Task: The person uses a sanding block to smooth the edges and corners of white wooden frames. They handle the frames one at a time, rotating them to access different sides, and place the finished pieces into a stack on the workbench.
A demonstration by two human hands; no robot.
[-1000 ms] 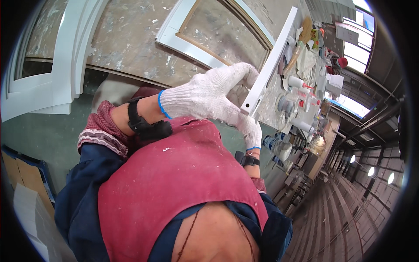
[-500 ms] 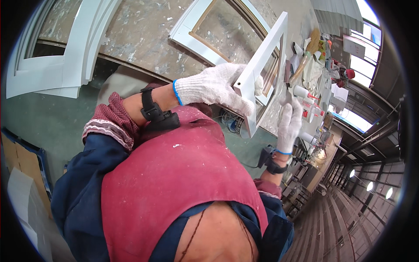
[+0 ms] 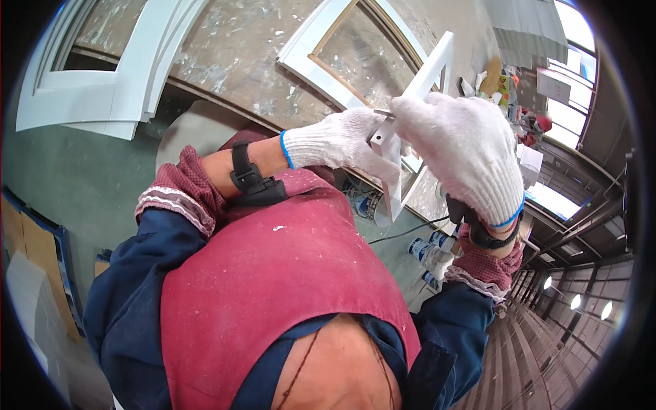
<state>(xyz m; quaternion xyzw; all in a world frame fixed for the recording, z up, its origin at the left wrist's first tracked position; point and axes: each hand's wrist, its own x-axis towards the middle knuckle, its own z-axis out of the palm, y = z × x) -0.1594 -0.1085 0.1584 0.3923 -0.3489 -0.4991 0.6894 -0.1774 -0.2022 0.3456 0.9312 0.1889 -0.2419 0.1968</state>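
My left hand, in a white knitted glove with a blue cuff, grips the near corner of a white frame tilted up off the table. A small dark hole shows in the end of that corner. My right hand, gloved alike, is raised over the same corner with its fingers closed. From its fingertips a thin flat grey blade sticks out toward the corner; its handle is hidden in the glove. Behind lies another white frame with a brown inner edge, flat on the paint-spotted table.
White panel frames overhang the table at the left. A brush lies among clutter at the far right. Tins stand on the floor at the right, near a dark cable. Cardboard leans at the lower left.
My right hand has come up and inward from the table's right side to the frame's corner, bringing the thin blade. My left hand keeps its grip on the frame.
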